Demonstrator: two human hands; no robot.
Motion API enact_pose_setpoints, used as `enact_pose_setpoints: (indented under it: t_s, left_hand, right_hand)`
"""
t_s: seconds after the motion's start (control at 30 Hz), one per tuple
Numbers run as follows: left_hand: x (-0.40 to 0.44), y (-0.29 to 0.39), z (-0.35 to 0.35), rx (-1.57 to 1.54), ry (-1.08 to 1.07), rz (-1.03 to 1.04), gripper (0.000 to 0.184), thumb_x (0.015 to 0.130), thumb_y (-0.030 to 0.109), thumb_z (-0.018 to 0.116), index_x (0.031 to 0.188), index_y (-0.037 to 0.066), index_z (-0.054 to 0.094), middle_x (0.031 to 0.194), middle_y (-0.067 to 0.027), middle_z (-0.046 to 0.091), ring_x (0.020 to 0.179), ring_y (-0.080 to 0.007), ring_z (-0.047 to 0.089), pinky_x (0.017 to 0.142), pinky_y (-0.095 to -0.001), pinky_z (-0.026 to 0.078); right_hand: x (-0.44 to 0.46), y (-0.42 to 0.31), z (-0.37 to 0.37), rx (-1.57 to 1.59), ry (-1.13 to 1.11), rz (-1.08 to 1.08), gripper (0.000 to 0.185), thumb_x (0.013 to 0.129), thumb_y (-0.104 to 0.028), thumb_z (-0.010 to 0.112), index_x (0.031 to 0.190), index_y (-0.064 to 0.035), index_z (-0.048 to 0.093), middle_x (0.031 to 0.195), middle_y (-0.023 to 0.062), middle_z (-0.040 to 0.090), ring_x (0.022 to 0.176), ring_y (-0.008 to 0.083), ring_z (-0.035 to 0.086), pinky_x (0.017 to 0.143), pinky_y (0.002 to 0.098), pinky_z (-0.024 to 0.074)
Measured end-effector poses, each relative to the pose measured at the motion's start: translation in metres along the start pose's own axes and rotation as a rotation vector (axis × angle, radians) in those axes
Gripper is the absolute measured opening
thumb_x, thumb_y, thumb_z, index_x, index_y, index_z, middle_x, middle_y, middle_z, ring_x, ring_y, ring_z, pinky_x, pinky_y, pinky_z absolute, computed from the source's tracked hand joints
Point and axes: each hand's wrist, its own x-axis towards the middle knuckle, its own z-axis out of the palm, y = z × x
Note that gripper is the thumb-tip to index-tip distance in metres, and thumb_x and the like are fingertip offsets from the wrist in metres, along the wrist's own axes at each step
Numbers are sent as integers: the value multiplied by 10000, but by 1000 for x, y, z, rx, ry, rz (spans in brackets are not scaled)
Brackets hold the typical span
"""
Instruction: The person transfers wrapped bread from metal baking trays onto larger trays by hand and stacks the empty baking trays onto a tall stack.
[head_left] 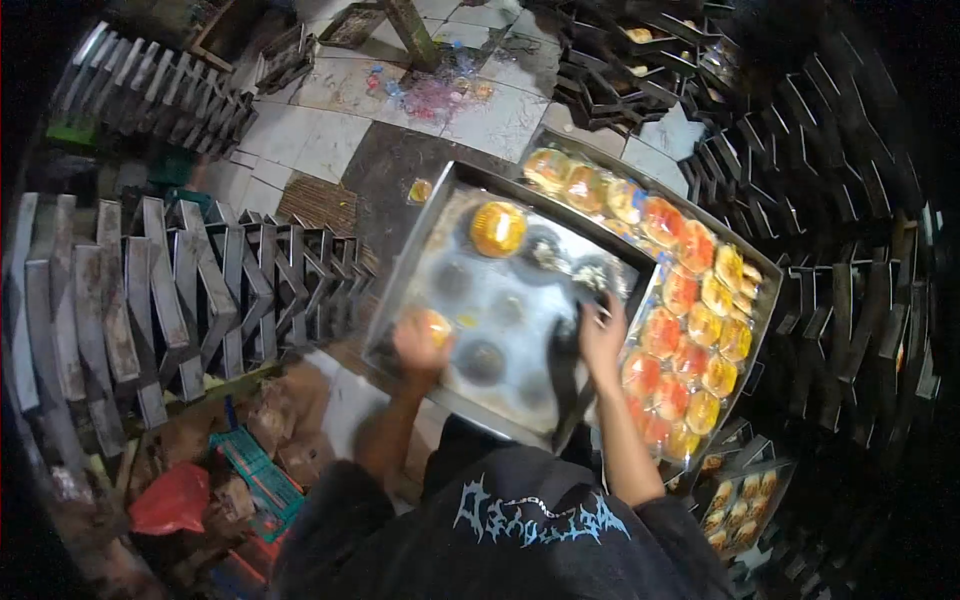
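Observation:
My left hand (418, 350) is closed around a round golden bun (436, 328) over the left side of a metal baking tray (405, 283). Near the tray's right wall is my right hand (602, 335), its fingers drawn together; motion blur hides what they hold, if anything. Toward the back of this tray sits one yellow bun in a ridged cup (498, 229). White crumbs (590, 275) and dark round marks lie on its bottom. Alongside on the right, a second tray (765, 300) holds several rows of orange and yellow wrapped buns (690, 355).
Stacked metal trays (190, 290) line the left, with more tray stacks (840, 170) on the right. Litter (440, 95) lies on the tiled floor (330, 130). At lower left are a red bag (170, 500) and a green crate (258, 475). Another bun tray (745, 500) stands lower right.

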Motion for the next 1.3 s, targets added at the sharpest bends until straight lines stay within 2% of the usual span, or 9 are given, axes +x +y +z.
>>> enact_pose_setpoints:
  t_s: [0.13,0.3,0.5,0.6,0.83,1.0,1.03,1.13,1.3]
  left_hand:
    - [16,-18,-16,76,-18,90,925,643,448,760,1364,60,327,1376,-262,287,1250,-413,298,923,-559,327]
    - [13,-40,-14,3,-323,-42,1003,607,414,787,1416,165,250,1421,-261,202,1266,-440,260,936,-588,310]
    - [39,-8,4,-5,-316,34,880,662,307,764,1388,150,291,1364,-266,289,1214,-435,338,972,-535,336]
    - [49,19,29,-644,-325,-224,755,770,215,692,1360,13,267,1307,-217,370,1146,-288,444,978,-390,372]
    - [66,306,6,-937,-516,-80,692,804,207,635,1355,11,264,1314,-194,361,1201,-278,387,997,-363,345]
    - [86,486,58,-908,-463,104,637,821,211,633,1331,10,310,1247,-173,426,1103,-229,464,915,-310,413]
    - [95,535,36,-882,-602,-9,769,768,335,681,1328,-28,299,1342,-236,362,1265,-324,352,1053,-386,276]
    - [123,619,108,-651,-381,188,820,728,389,699,1314,-46,326,1177,-229,522,1041,-289,545,876,-361,455]
    - [145,726,197,-167,-737,-39,839,738,515,620,1326,-11,335,1316,-299,392,1210,-398,433,965,-469,406]
  right_hand:
    - [40,-76,187,-453,27,19,771,741,-270,689,1387,-107,302,1395,265,285,1271,466,283,986,542,325]
    - [61,-89,243,-719,-99,147,840,681,-288,734,1396,-216,297,1432,280,176,1240,522,282,947,622,312]
    - [26,-80,78,-433,-6,-195,736,607,-231,748,1263,-88,446,1390,302,234,1234,475,323,999,515,341]
    - [34,-42,-84,-684,356,-124,696,631,-270,728,1228,-18,475,1289,330,362,1203,467,366,992,502,354]
    - [201,110,-330,-899,301,46,692,693,-310,742,1278,-71,461,1387,262,281,1188,409,394,975,472,381]
    - [230,176,-318,-973,41,160,654,737,-375,681,1276,-75,463,1387,226,341,1224,394,361,964,482,357]
    - [231,176,-321,-962,39,153,654,737,-375,681,1276,-75,463,1387,226,341,1224,394,361,964,482,357]
    - [227,173,-331,-849,75,172,588,770,-312,658,1278,-85,465,1386,222,327,1253,412,316,1015,500,294]
    - [209,201,-349,-789,-65,53,495,705,-203,674,1108,54,546,1384,237,315,1312,441,222,1071,505,236]
